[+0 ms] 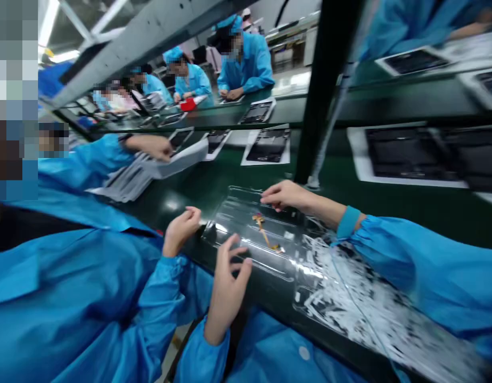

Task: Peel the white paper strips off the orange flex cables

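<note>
A clear plastic tray [226, 218] lies in front of me, with an orange flex cable [263, 232] in it. My left hand [229, 276] hovers at the tray's near edge, its fingers apart and nothing in them. Over the tray's far edge is my right hand [288, 195], thumb and fingertips drawn together. Whether anything small is between those fingertips I cannot make out. A blue band [347, 223] circles my right wrist, and a thin blue cord [361, 314] runs down past the sleeve.
Right of the tray, a clear container holds many white strips [350, 298]. A co-worker's hand [182, 231] is close on my left; the other reaches over a paper stack [130, 178]. Black device panels on white sheets [246, 154] line the green bench [329, 202]. A dark post [320, 90] rises behind the tray.
</note>
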Available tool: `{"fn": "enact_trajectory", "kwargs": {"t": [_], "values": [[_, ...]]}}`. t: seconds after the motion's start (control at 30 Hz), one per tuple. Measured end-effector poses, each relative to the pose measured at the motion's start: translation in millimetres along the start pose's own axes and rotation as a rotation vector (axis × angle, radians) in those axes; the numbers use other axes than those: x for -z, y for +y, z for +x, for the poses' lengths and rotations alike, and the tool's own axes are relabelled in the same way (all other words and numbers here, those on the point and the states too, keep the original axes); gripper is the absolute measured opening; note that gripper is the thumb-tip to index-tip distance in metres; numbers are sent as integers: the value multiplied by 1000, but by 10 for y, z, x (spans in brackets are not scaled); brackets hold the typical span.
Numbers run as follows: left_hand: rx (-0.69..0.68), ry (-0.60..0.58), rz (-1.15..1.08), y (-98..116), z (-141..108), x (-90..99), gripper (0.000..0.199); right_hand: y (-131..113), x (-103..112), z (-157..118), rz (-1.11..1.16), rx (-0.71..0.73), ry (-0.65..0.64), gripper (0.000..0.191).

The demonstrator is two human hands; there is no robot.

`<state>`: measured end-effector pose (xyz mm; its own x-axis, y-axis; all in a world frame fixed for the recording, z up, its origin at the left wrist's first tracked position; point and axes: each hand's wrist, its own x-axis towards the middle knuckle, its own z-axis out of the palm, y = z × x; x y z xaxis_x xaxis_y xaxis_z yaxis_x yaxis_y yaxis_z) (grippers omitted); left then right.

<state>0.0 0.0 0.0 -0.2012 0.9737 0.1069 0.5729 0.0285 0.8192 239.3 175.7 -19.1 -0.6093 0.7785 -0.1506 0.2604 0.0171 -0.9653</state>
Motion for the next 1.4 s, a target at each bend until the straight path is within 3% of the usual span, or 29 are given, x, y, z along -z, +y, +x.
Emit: {"fn": "enact_trajectory", "kwargs": {"t": [0.1,0.13,0.23,0.3,0.4,0.5,0.6,0.67,0.73,0.87,1.07,1.23,1.4], "values": [[-37,-18,-93,218,-454,-570,25,-96,261,-519,-97,19,83,20],[-56,71,-100,353,-574,-732,23,-122,330,-779,-146,26,111,18],[-249,-29,-140,955,-660,-1102,17,-95,376,-1704,-320,34,182,17],[-519,-271,-166,1492,-551,-1358,19,23,293,-2362,-431,-10,282,8],[-1048,-745,4,2276,-385,-1956,25,306,182,-3301,-569,-122,544,25],[-1421,-903,236,2742,-329,-2813,26,641,186,-4094,-648,-236,796,29],[-1703,-960,405,2866,-358,-3654,25,959,222,-4628,-909,-366,1162,23],[-1831,-992,434,2837,-385,-4067,31,1134,233,-4798,-1168,-445,1296,25],[-1886,-1041,444,2766,-388,-4344,42,1270,247,-4834,-1314,-499,1301,30],[-1873,-1069,429,2607,-319,-4632,55,1442,310,-4708,-1368,-643,1277,42],[-1945,-1003,357,2551,-240,-4814,49,1555,316,-4584,-1349,-753,1249,30],[-2004,-1043,295,2578,-234,-4817,34,1515,254,-4552,-1305,-764,1304,26],[-1953,-1083,282,2566,-224,-4808,37,1547,254,-4559,-1265,-772,1350,28]]}}
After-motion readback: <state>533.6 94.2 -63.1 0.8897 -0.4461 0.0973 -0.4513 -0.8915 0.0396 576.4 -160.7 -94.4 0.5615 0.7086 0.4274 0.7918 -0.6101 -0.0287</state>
